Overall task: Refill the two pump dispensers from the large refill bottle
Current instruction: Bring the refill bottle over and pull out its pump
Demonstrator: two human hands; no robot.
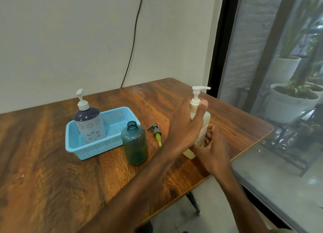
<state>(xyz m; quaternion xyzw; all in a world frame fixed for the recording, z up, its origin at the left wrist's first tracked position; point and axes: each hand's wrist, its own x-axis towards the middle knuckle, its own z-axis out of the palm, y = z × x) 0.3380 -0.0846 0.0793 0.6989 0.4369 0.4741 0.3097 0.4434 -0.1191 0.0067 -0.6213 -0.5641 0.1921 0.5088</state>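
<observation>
The large refill bottle, pale yellow with a white pump, stands at the right of the wooden table. My left hand wraps around its neck just under the pump. My right hand grips its lower body. A teal dispenser bottle stands open-necked in the middle, and its grey pump with a yellow tube lies on the table beside it. A second dispenser, dark blue with a white flowered sleeve and its pump on, stands in the blue basket.
The table's right edge runs close behind the refill bottle, with a glass wall and potted plants beyond. A black cable hangs down the wall behind the table.
</observation>
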